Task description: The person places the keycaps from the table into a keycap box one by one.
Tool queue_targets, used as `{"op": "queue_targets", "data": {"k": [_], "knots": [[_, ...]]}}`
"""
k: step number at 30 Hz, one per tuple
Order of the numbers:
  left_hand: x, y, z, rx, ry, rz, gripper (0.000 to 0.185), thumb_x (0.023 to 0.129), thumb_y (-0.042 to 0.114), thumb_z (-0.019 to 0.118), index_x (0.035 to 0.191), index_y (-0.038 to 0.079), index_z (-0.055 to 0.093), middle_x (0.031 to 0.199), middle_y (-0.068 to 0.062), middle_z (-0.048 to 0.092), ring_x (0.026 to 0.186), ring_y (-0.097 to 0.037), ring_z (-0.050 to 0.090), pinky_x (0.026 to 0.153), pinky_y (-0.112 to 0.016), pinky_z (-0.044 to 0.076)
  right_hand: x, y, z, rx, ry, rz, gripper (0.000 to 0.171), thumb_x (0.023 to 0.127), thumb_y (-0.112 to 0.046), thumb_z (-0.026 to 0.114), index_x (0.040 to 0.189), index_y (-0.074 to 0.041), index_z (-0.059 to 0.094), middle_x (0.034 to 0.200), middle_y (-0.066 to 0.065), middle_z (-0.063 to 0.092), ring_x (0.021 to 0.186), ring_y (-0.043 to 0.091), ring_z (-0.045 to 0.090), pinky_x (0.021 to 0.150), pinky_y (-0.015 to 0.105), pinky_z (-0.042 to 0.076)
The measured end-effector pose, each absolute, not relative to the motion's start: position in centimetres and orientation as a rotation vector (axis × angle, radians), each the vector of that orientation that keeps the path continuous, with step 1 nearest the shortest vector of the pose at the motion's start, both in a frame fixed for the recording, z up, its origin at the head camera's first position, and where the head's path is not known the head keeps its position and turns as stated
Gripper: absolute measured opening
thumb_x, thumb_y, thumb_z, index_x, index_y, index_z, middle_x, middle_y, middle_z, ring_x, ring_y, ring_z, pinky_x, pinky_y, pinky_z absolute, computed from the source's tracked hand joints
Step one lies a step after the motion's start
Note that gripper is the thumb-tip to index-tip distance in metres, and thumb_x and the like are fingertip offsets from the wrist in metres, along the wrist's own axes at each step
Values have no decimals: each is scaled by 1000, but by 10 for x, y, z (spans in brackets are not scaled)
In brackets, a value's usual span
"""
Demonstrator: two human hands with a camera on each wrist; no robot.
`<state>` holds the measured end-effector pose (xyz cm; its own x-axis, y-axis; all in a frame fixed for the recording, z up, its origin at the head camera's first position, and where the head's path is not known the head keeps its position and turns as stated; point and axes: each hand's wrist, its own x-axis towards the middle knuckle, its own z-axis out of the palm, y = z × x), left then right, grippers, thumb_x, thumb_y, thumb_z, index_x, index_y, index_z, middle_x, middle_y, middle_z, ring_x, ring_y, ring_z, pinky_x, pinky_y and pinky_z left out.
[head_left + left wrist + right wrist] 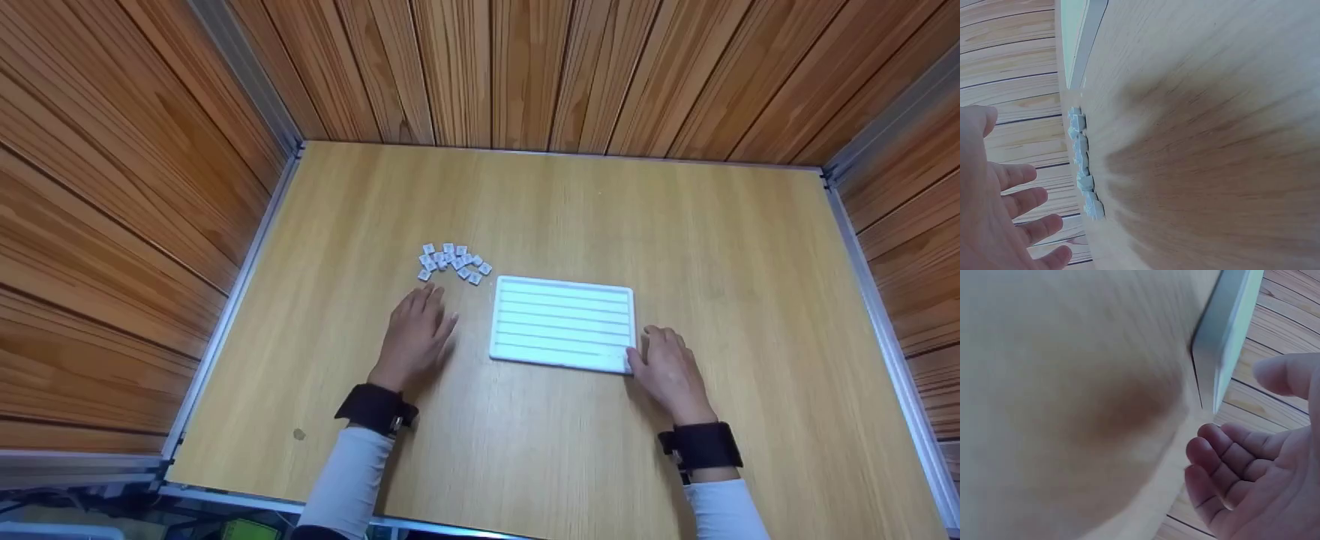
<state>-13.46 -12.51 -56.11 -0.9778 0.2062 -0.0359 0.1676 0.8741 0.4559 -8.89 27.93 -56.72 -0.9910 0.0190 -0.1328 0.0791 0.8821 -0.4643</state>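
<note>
A white grooved board (562, 322) lies flat near the middle of the wooden table (540, 210). Several small white tiles (452, 262) sit in a loose cluster up and left of it. My left hand (416, 334) hovers palm down just below the tiles, fingers spread and straight, holding nothing. In the left wrist view the tiles (1082, 169) form a row beyond the fingers (1027, 202). My right hand (667, 367) rests at the board's near right corner, thumb touching its edge. In the right wrist view the board's corner (1224, 343) stands just ahead of loosely curled fingers (1224, 461).
Wooden plank walls with metal corner rails (247, 82) enclose the table on the left, back and right. A small dark mark (298, 433) sits on the table near the front left. Both wrists wear black straps (375, 409).
</note>
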Motion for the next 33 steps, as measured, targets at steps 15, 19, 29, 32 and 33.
{"op": "queue_targets", "data": {"k": [15,19,29,32,33], "knots": [[-163,-129,-556,131,2908,812,53,102,30,57,147,4,48,150,-18,47,140,-34,41,113,-51,38,-94,268,-576,209,2777,-758,53,99,-16,51,140,14,39,127,35,55,106,43,60,87,55,49],[-176,-130,-555,108,2944,770,48,101,26,57,143,2,51,143,-18,51,135,-34,45,108,-50,43,-94,266,-577,231,2753,-771,49,99,-17,49,139,10,39,112,28,62,85,31,56,68,42,46],[-205,-130,-565,45,2920,723,44,98,19,60,137,-1,54,136,-19,52,123,-33,49,99,-46,48,-95,266,-577,277,2700,-808,52,98,-17,48,143,7,34,99,19,61,77,27,52,58,35,35],[-210,-131,-566,25,2904,721,46,97,18,61,138,-3,52,134,-19,53,120,-33,50,98,-46,49,-95,264,-576,286,2694,-810,52,98,-18,48,142,7,34,99,19,61,77,27,51,58,35,35],[-211,-131,-567,22,2902,719,47,97,17,61,138,-3,51,134,-19,53,120,-33,50,97,-45,49,-95,264,-577,288,2692,-812,52,98,-18,48,142,6,34,99,19,61,77,27,51,58,35,35]]}}
